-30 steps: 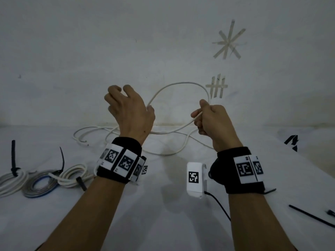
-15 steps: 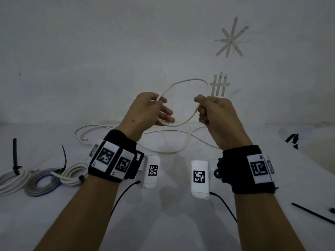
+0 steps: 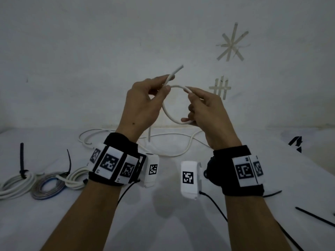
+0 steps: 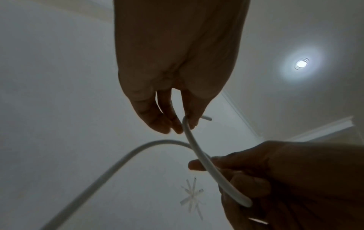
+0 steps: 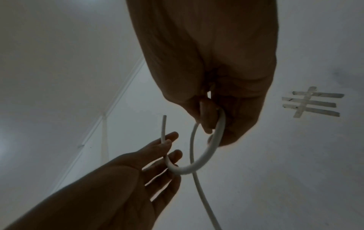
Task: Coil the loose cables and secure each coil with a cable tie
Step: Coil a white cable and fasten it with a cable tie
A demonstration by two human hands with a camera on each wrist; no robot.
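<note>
White cable (image 3: 167,113) looped once in the air, remainder trailing on table.

- The loose black cable tie (image 3: 315,216) runs off the head view's right edge.
- The leftmost white coil (image 3: 15,185) is clipped by the left edge.
- The white cable (image 4: 102,174) blurs toward the left-wrist view's bottom.

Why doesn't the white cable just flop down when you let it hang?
The white cable seems springy: it holds a round loop between the left hand and right hand. Its free end sticks up unsupported. Let go, it would probably uncoil.
</note>
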